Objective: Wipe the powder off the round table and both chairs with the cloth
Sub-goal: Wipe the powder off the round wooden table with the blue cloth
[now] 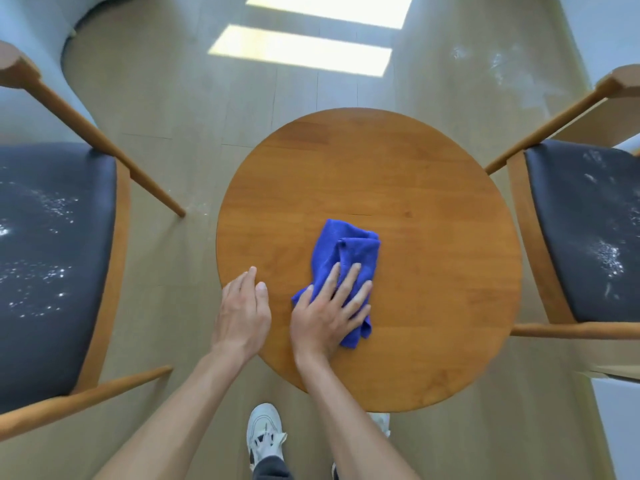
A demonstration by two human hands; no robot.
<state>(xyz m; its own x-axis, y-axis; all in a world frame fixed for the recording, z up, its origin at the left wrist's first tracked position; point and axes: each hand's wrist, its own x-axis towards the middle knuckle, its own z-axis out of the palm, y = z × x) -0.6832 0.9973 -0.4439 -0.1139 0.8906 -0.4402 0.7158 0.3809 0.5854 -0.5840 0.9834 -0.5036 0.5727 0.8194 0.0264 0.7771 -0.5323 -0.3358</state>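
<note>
the floor (166, 109) took up most of the view, pale wood-look planks with two bright patches of sunlight (311, 39) at the top and a smear of white powder (498, 69) scattered on it near the upper right. a pale curved wall (31, 22) ran along the top left corner.

next biggest was the left chair (52, 265) – light wooden frame, slim round legs splaying out, and a dark smooth padded seat that looked like leather, speckled all over with white powder. the right chair (585, 230) was the same build, and its dark seat was dusted with powder too, mostly toward its outer side. both chairs sat just beside the round table (415, 188), one on each side, not touching it.

the table was a flat circle of warm honey-coloured wood with visible grain and plank joins, and its top looked clean as far as i could tell.

on the near-middle of the table lay the cloth (343, 247) – bright blue, fuzzy microfibre, bunched and folded over itself. the right hand (329, 310) lay flat on the near half of it, fingers spread and straight, pressing it down on the wood rather than clutching it. the left hand (244, 313) rested on the table's near left edge with relaxed fingers, holding nothing.

down below, a white sneaker (265, 433) stood on the floor by the table's near edge, and a white box-like thing (620, 420) poked in at the lower right.
</note>
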